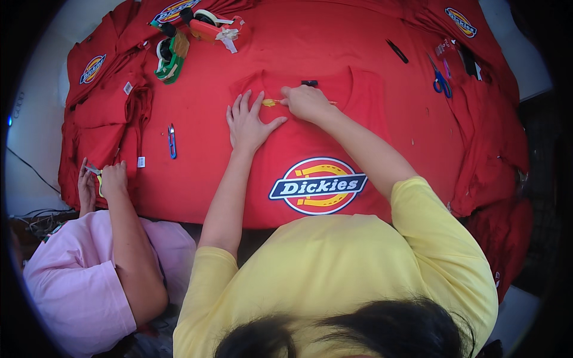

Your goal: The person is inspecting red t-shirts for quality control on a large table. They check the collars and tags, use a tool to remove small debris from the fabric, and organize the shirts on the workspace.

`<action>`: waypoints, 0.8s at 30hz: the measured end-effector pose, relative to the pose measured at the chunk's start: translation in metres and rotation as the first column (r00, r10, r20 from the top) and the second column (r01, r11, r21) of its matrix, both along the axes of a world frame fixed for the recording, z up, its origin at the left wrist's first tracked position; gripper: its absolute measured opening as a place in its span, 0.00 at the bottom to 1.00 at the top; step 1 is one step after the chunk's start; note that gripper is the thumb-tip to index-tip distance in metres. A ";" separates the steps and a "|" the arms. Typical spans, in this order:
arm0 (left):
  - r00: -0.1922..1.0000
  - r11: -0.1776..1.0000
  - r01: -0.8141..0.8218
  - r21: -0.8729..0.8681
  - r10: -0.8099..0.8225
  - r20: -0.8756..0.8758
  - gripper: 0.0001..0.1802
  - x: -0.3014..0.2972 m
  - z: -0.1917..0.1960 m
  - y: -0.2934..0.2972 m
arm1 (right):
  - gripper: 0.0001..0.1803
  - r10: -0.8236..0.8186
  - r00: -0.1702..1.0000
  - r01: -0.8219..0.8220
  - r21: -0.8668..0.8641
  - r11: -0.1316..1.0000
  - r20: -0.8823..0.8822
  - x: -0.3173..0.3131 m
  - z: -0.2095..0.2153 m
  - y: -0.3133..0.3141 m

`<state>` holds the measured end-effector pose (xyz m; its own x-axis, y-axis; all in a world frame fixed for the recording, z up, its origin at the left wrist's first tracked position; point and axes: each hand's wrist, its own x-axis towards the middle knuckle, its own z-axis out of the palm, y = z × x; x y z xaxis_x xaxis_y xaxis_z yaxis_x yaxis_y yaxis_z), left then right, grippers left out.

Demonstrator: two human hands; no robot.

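A red T-shirt (268, 179) lies spread flat before me, its chest print a round emblem crossed by a dark band. Along its far edge runs the neckline, with a small black neck label (309, 83) just beyond my right hand. My left hand (249, 124) rests palm down left of the neckline, fingers spread. Closed at the collar, my right hand (305, 102) grips a thin yellow-orange thing (270, 102). It pokes out on both sides of the fist; its exact kind is hidden by my fingers.
Tape dispensers, one green (171, 59) and one red (216, 30), stand far left. Blue thread snips (172, 141) lie left, black tweezers (396, 51) far right, blue-handled scissors (440, 83) beyond. Red garments (486, 128) pile along both sides. At left, a co-worker's hands (113, 179) hold yellow-handled scissors.
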<state>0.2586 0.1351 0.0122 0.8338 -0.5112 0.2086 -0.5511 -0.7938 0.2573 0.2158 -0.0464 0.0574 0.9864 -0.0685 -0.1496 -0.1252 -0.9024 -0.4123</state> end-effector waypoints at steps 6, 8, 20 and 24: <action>0.999 0.999 -0.002 0.034 0.004 -0.040 0.48 -0.002 0.001 0.001 | 0.15 -0.139 0.990 0.139 -0.018 0.990 -0.018 -0.026 0.031 -0.011; 0.998 0.997 0.046 0.062 -0.042 -0.055 0.49 0.001 0.001 0.001 | 0.15 -0.204 0.976 0.199 0.070 0.978 0.075 -0.033 0.026 -0.021; 0.931 0.958 0.280 0.058 -0.256 -0.260 0.48 0.028 0.009 0.036 | 0.13 -0.231 0.969 0.192 0.333 0.923 0.081 -0.065 0.018 -0.008; 0.983 0.990 0.141 -0.023 -0.143 -0.116 0.41 0.008 0.005 0.007 | 0.19 -0.068 0.966 0.021 0.186 0.982 0.251 -0.067 -0.005 -0.001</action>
<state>0.2664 0.1417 0.0173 0.7718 -0.6240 0.1223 -0.6235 -0.7051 0.3378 0.1486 -0.0470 0.0525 0.9898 -0.1085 0.0923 -0.0333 -0.8061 -0.5909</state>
